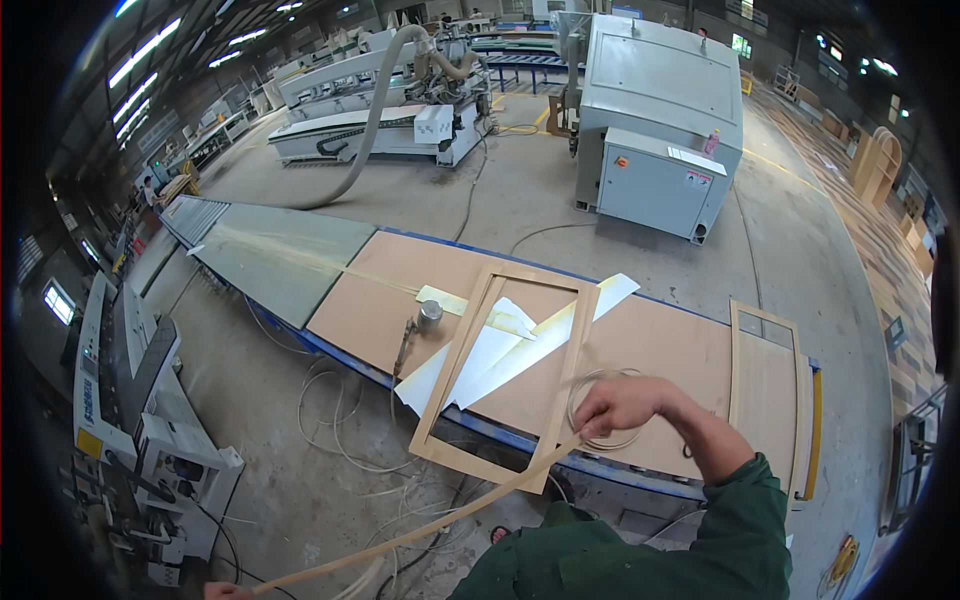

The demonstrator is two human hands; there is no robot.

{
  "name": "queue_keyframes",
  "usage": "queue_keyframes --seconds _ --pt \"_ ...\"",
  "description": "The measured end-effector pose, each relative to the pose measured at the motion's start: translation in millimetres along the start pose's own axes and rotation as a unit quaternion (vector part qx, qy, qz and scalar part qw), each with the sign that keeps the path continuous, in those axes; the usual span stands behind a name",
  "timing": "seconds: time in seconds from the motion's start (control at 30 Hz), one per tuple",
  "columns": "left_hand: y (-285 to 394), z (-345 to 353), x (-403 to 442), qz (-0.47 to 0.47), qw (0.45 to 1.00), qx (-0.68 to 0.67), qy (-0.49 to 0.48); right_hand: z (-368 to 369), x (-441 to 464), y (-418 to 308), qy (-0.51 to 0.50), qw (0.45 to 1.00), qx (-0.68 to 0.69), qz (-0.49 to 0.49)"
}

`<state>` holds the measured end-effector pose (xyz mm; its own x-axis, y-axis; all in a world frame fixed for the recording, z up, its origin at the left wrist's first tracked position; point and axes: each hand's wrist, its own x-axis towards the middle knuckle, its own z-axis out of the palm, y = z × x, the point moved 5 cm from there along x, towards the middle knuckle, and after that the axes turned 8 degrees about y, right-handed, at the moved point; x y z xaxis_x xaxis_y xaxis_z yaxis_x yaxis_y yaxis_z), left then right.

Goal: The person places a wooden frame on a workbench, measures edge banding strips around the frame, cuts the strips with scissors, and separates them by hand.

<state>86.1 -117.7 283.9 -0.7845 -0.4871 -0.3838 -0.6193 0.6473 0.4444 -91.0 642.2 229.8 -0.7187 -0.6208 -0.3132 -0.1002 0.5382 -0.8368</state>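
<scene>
A long, thin wooden strip [440,522] runs slantwise across the lower part of the view and bows slightly. Its upper end is pinched in my right hand [622,408], above the near edge of the table. At the bottom left edge, my left hand [228,591] is closed at the strip's other end, partly cut off by the view. Close to my right hand lies a rectangular wooden frame [480,460], its near end overhanging the table. A pale coil [592,432] lies partly behind my right hand.
White paper sheets [590,312] and a spray gun with a metal cup [429,317] lie on the long table [380,265]. Another wooden frame [736,365] is at its right end. Loose hoses [345,455] cover the floor. Machines [655,185] stand beyond.
</scene>
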Motion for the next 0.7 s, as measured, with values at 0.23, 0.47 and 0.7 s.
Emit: queue_keyframes --seconds 0.23,0.47,0.7 --pt "56 202 21 0.138 0.962 -0.095 -0.216 98 50 -39 -0.062 0.994 0.068 -0.059" --pt "248 314 -73 0.325 0.865 -0.177 -0.339 146 97 -82 -0.041 0.992 0.008 -0.116" --pt "277 300 -87 0.312 0.892 -0.231 -0.234 137 88 -82 0.013 0.988 -0.083 -0.13"
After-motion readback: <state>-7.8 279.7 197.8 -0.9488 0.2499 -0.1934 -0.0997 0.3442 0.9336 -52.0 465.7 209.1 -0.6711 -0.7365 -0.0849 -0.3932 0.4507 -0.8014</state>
